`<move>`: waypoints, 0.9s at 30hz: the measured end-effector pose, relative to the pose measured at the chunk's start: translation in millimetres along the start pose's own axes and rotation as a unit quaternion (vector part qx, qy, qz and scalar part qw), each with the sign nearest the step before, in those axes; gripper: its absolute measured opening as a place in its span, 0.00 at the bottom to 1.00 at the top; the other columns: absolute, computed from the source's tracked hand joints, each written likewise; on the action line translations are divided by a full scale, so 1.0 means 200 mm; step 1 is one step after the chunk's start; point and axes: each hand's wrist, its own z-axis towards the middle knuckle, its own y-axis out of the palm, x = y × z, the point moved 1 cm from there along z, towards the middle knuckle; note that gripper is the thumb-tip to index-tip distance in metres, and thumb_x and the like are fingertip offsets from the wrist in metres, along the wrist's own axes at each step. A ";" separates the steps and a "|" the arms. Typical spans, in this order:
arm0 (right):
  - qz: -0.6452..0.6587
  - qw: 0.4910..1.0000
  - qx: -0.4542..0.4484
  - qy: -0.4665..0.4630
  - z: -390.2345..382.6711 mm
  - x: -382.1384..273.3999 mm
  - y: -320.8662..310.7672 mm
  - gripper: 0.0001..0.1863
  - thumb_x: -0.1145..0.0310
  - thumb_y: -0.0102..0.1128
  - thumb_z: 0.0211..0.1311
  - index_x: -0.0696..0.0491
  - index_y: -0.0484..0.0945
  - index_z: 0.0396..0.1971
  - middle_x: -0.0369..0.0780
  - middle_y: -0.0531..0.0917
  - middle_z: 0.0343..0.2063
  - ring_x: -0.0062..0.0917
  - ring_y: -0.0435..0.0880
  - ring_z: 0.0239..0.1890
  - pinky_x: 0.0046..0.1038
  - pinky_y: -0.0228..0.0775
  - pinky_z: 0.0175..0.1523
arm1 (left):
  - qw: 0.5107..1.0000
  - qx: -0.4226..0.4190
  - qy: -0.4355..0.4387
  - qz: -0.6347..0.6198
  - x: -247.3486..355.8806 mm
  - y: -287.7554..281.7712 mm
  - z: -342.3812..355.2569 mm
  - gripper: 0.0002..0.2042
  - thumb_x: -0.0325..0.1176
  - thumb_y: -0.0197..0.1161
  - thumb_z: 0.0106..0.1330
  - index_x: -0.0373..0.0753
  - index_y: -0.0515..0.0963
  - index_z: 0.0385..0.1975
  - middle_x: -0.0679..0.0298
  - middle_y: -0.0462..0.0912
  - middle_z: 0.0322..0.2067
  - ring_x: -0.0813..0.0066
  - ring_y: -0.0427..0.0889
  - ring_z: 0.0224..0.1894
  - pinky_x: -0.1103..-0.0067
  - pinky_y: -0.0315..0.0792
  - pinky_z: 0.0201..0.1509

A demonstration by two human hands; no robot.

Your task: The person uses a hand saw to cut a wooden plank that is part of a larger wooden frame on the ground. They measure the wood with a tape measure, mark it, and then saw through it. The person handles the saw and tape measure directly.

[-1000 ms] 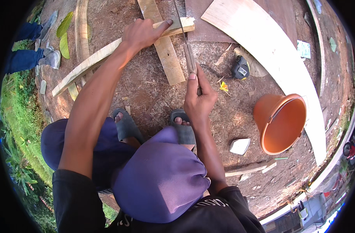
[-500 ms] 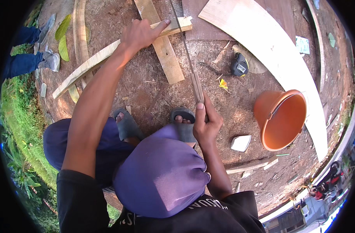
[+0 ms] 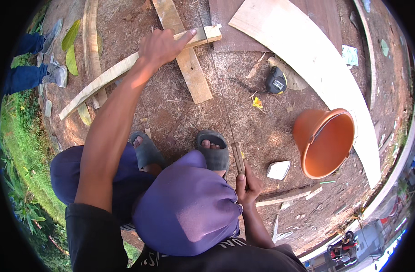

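My left hand grips a long wooden strip near its far right end, with the thumb stretched along the top. The strip lies across a flat wooden board on the ground. My right hand is closed round the wooden handle of a handsaw. Its thin saw blade runs up and away from the handle and crosses the strip just right of my left thumb. The view does not show how deep the blade sits in the wood.
An orange bucket lies tilted at the right, beside a large curved white board. A black tape measure and a white block lie on the soil. Another person's shoes show at the far left. My sandals are close below the saw.
My right hand has drawn the saw back toward my body, so its handle is now beside my right sandal. My left hand stays on the wooden strip.
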 end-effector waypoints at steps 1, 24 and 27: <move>0.001 0.999 0.024 -0.037 0.06 0.00 0.02 0.22 0.68 0.54 0.73 0.68 0.79 0.59 0.53 0.90 0.42 0.26 0.90 0.38 0.27 0.80 0.46 | 1.000 -0.011 -0.015 -0.013 0.01 -0.01 0.01 0.43 0.78 0.43 0.68 0.40 0.76 0.12 0.62 0.75 0.09 0.72 0.79 0.14 0.67 0.72 0.21; -0.011 0.998 0.009 -0.066 0.12 -0.03 0.05 0.22 0.72 0.51 0.73 0.68 0.77 0.60 0.56 0.88 0.47 0.33 0.92 0.45 0.29 0.82 0.46 | 1.000 0.007 -0.001 0.008 0.00 0.02 -0.01 0.43 0.76 0.44 0.69 0.39 0.78 0.12 0.60 0.75 0.09 0.69 0.80 0.15 0.70 0.72 0.22; -0.024 0.999 0.040 -0.006 0.25 -0.11 0.12 0.21 0.68 0.53 0.74 0.63 0.78 0.61 0.49 0.89 0.32 0.24 0.88 0.31 0.28 0.78 0.37 | 0.997 -0.055 -0.030 -0.039 0.03 0.02 -0.01 0.42 0.76 0.44 0.69 0.40 0.76 0.10 0.63 0.73 0.08 0.72 0.77 0.13 0.71 0.70 0.20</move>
